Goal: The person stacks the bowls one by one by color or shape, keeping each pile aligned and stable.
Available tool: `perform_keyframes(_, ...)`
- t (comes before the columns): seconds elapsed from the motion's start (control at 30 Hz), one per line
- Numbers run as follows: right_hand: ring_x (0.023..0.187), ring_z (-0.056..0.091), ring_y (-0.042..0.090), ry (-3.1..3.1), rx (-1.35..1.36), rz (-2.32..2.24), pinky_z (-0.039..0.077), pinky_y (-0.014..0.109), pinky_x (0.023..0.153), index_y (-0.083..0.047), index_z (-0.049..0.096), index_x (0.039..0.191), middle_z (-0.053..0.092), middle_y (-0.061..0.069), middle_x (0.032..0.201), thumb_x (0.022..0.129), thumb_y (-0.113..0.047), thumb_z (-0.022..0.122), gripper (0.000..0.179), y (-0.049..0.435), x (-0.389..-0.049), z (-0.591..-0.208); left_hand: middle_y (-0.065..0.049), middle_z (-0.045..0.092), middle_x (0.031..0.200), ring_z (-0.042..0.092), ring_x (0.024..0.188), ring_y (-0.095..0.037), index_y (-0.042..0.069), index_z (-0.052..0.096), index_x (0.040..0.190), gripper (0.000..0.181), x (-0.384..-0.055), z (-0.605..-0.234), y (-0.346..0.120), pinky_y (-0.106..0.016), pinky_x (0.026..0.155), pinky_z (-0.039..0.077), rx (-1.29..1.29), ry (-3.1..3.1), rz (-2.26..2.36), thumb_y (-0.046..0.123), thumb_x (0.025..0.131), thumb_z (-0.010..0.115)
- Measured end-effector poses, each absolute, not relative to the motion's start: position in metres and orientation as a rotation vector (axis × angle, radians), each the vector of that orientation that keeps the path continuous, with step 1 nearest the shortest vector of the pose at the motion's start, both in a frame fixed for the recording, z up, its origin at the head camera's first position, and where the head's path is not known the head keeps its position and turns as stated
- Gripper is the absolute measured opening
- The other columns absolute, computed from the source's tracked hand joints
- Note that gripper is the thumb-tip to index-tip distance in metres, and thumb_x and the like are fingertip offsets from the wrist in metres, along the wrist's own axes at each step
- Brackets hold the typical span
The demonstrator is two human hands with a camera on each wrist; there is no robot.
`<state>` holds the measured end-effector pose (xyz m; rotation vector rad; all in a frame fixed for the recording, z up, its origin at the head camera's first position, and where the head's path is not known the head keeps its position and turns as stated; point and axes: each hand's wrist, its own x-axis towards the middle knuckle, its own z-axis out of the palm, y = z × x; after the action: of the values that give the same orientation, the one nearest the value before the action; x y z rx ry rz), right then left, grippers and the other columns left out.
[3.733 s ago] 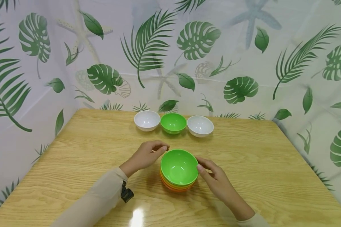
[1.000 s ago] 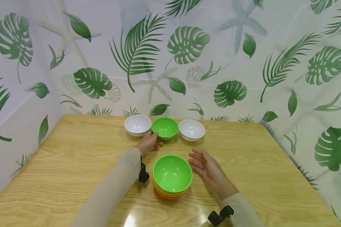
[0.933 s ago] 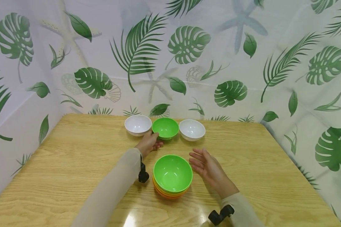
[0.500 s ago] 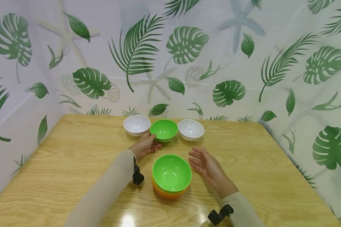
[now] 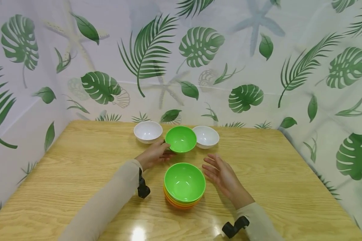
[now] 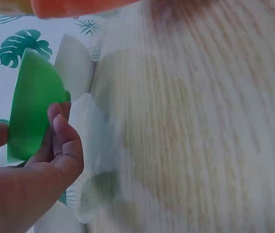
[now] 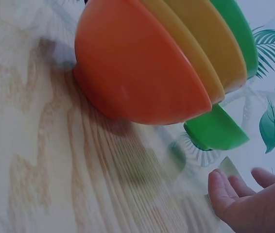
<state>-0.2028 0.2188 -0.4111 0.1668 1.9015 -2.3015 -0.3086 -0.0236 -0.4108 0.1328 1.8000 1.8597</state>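
Note:
A green bowl (image 5: 181, 140) is held by my left hand (image 5: 155, 154), with the thumb at its rim and the fingers curled beneath its side. In the left wrist view the held bowl (image 6: 35, 107) appears raised off the table. Nearer to me stands a stack of nested bowls (image 5: 184, 184), green on top. From the right wrist view, the stack's lowest bowl (image 7: 137, 68) is orange, with yellow-orange ones between. My right hand (image 5: 223, 177) is beside the stack on the right, fingers extended and palm facing it, holding nothing.
Two white bowls flank the green one at the back: a left white bowl (image 5: 147, 131) and a right white bowl (image 5: 206, 137), partly covered by the green rim. The wooden table (image 5: 87, 167) ends at a leaf-patterned backdrop (image 5: 169, 60).
My left hand has gone from beside the stack to the back green bowl, taken hold of it, and brought it slightly up and towards me. My right hand has moved off the stack's rim and opened.

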Motion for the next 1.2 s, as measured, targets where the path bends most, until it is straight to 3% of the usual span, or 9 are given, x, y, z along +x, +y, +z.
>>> perform_keyframes(0.33, 0.135, 0.035, 0.039, 1.899, 0.139, -2.349, 0.042, 0.037, 0.106, -0.005, 0.017, 0.152, 0.023, 0.020, 0.153, 0.105, -0.040, 0.027, 0.059, 0.214, -0.204, -0.410, -0.019, 0.064, 0.116, 0.063, 0.092, -0.017, 0.005, 0.034, 0.146, 0.044, -0.298, -0.408, -0.024, -0.023, 0.074, 0.051, 0.291, 1.851, 1.758, 0.019, 0.104, 0.035)
perform_keyframes(0.53, 0.135, 0.034, 0.041, 1.862, 0.080, -2.382, 0.038, 0.042, 0.109, -0.006, 0.017, 0.152, 0.022, 0.017, 0.153, 0.106, -0.038, 0.027, 0.057, 0.212, -0.204, -0.410, -0.019, 0.063, 0.119, 0.064, 0.099, -0.019, 0.007, 0.031, 0.148, 0.046, -0.294, -0.407, -0.022, -0.028, 0.082, 0.054, 0.376, 1.843, 1.691, 0.023, 0.105, 0.034)
perform_keyframes(0.8, 0.129, 0.046, 0.036, 1.880, 0.044, -2.371, 0.043, 0.038, 0.104, -0.011, 0.019, 0.153, 0.026, 0.015, 0.151, 0.106, -0.033, 0.029, 0.052, 0.206, -0.205, -0.410, -0.020, 0.060, 0.125, 0.060, 0.114, -0.027, 0.011, 0.020, 0.153, 0.051, -0.286, -0.403, -0.019, -0.037, 0.096, 0.050, 0.450, 1.801, 1.659, 0.026, 0.105, 0.034)
perform_keyframes(1.03, 0.118, 0.056, 0.029, 1.827, 0.100, -2.434, 0.052, 0.032, 0.093, -0.014, 0.018, 0.153, 0.025, 0.010, 0.151, 0.107, -0.025, 0.031, 0.050, 0.202, -0.206, -0.412, -0.018, 0.062, 0.125, 0.062, 0.112, -0.025, 0.013, 0.023, 0.152, 0.053, -0.279, -0.399, -0.017, -0.037, 0.095, 0.050, 0.433, 1.823, 1.661, 0.030, 0.105, 0.037)
perform_keyframes(1.2, 0.109, 0.061, 0.022, 1.809, 0.107, -2.488, 0.049, 0.035, 0.097, -0.013, 0.016, 0.153, 0.027, 0.015, 0.148, 0.107, -0.023, 0.031, 0.050, 0.204, -0.204, -0.411, -0.016, 0.061, 0.126, 0.060, 0.114, -0.026, 0.013, 0.017, 0.154, 0.060, -0.278, -0.398, -0.016, -0.041, 0.099, 0.047, 0.432, 1.836, 1.671, 0.039, 0.104, 0.037)
